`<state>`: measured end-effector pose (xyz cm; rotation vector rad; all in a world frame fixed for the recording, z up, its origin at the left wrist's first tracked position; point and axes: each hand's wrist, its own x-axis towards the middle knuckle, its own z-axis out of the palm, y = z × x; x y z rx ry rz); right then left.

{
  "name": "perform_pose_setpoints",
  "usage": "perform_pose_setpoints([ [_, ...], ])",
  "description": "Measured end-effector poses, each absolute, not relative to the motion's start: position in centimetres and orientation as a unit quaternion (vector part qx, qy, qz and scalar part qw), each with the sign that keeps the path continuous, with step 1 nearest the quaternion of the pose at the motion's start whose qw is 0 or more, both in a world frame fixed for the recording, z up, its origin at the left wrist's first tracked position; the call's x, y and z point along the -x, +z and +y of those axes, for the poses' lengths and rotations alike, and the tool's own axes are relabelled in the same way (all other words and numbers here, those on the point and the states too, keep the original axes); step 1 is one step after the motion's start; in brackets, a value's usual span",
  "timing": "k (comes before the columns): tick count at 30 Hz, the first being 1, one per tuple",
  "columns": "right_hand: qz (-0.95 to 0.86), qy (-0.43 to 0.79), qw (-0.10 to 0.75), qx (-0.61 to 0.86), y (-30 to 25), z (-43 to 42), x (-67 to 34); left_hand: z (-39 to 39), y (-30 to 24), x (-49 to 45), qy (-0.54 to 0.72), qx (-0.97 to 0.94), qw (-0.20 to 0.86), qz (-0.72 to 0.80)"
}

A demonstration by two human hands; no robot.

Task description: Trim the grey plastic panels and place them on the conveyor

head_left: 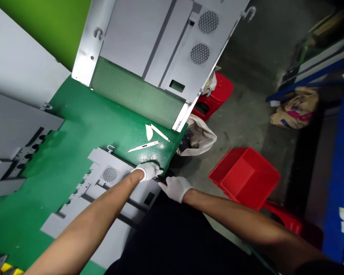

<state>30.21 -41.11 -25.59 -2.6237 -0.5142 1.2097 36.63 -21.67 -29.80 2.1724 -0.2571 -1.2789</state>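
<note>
My left hand (148, 171) and my right hand (175, 189) wear white gloves and meet at the edge of a green work table (83, 152). My left hand rests on or near the table's edge, above a grey sheet-metal panel (117, 191) with a round mesh vent. A small dark object (158, 179) shows between the gloved fingertips, too small to name. Beyond my left hand lie a white strip with a dark slot (143, 146), a thin white strip (159, 132) and a white scrap (149, 132).
A large grey metal panel (157, 49) with round vents and a green louvred grille overhangs the table. Another grey panel (14, 133) lies at the left. A red plastic crate (245, 177), red stool (215, 97), cloth bag (199, 136) and paper sack (296, 109) stand on the floor.
</note>
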Motion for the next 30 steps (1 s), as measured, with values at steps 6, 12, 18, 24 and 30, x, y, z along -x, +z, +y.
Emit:
perform_pose_setpoints([
  [6, -0.183, 0.431, 0.126, 0.875, -27.2, -41.5, -30.5, -20.4, -27.6, -33.4, -0.253, -0.807, 0.487, -0.218],
  [12, -0.102, 0.44, 0.118, 0.884, -27.7, -43.4, -30.5, -19.2, -25.1, -31.1, -0.156, -0.837, 0.525, -0.016],
  [18, -0.014, 0.456, 0.177, 0.872, -26.9, -43.4, -29.5, -23.1, -24.6, -36.3, -0.229, -0.784, 0.566, 0.113],
  [24, 0.017, 0.439, 0.193, 0.877, -26.4, -43.4, -29.6, -26.5, -23.6, -41.4, -0.251, -0.758, 0.6, 0.04],
  [30, -0.06, 0.407, 0.213, 0.886, -25.6, -39.9, -32.3, -10.7, -23.4, -43.0, -0.033, -0.939, 0.239, 0.243],
])
